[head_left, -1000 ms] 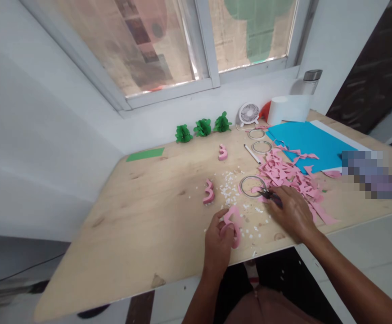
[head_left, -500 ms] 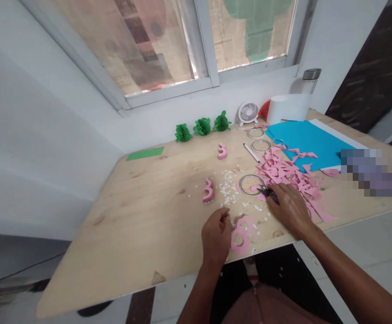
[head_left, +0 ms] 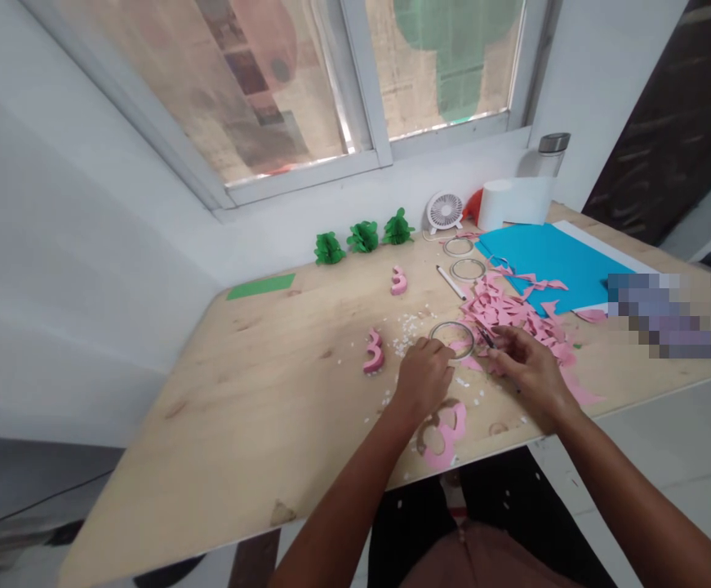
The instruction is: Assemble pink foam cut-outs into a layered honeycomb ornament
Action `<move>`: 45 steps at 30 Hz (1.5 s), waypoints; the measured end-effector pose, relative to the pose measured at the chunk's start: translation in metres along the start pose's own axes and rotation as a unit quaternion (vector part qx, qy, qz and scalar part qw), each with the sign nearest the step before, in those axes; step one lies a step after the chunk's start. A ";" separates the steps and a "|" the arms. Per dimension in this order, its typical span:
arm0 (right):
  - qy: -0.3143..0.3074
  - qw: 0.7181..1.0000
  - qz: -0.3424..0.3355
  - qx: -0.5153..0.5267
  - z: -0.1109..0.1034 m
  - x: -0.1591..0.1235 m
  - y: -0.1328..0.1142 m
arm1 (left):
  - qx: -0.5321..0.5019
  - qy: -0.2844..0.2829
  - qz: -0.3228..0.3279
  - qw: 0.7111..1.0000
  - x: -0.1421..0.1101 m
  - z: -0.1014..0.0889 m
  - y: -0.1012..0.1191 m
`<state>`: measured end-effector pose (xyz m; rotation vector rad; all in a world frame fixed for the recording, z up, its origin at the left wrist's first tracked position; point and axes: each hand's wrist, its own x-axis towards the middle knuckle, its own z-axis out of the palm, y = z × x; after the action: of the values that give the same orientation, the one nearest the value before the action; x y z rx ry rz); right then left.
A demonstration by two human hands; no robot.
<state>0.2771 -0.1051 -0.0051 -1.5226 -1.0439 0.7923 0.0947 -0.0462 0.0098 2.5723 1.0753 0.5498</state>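
Note:
My left hand (head_left: 425, 377) is curled knuckles-up on the wooden table (head_left: 269, 392), its fingertips at the near-left rim of a clear tape ring (head_left: 453, 337); whatever its fingers hold is hidden. My right hand (head_left: 525, 369) is closed round a thin dark tool (head_left: 487, 336) whose tip points at the ring. A flat pink foam cut-out (head_left: 446, 429) lies loose by the front edge, just below my left hand. Pink paper scraps (head_left: 511, 314) are heaped behind my right hand.
Two pink foam 3 shapes (head_left: 373, 351) (head_left: 398, 280) stand farther back, with white crumbs (head_left: 407, 339) between. Two more rings (head_left: 468, 269), a white pen (head_left: 450, 282), blue paper (head_left: 551, 257), a small fan (head_left: 444, 211), a white roll (head_left: 511, 200), green paper trees (head_left: 363, 237) and a green strip (head_left: 261, 286) lie beyond.
My left hand let go of the pink cut-out, which now lies near the edge, and moved up and right to the tape ring. My right hand stayed put, lifting the dark tool's tip.

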 end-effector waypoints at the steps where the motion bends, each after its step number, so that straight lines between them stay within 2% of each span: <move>1: 0.005 1.000 0.002 0.011 0.001 0.000 0.001 | 0.007 -0.004 0.006 1.000 0.003 0.004 0.000; 8: 0.060 0.998 -0.005 0.034 0.015 -0.004 0.007 | 0.010 0.010 -0.003 1.000 0.008 0.019 -0.003; 16: 0.086 0.995 0.006 0.047 0.010 -0.003 -0.006 | -0.124 0.078 -0.041 0.988 0.002 0.008 -0.009; 19: 0.055 0.987 0.053 0.139 0.008 -0.003 -0.013 | -0.187 0.096 -0.063 0.976 -0.006 0.001 -0.009; 22: 0.002 0.962 0.121 0.243 0.007 -0.004 -0.020 | -0.245 0.090 -0.072 0.963 -0.014 -0.006 -0.007; 28: -0.074 0.938 0.177 0.290 0.005 -0.006 -0.030 | -0.325 0.063 -0.073 0.941 -0.025 -0.017 -0.004; 36: -0.120 0.922 0.187 0.318 0.004 -0.009 -0.033 | -0.389 0.028 -0.077 0.918 -0.033 -0.018 -0.008; 45: -0.127 0.932 0.161 0.298 0.004 -0.010 -0.031 | -0.416 0.014 -0.080 0.906 -0.036 -0.018 -0.012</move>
<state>0.2635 -0.1111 0.0239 -1.0860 -0.6410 1.4216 0.0556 -0.0622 0.0120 1.7172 0.7989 0.7908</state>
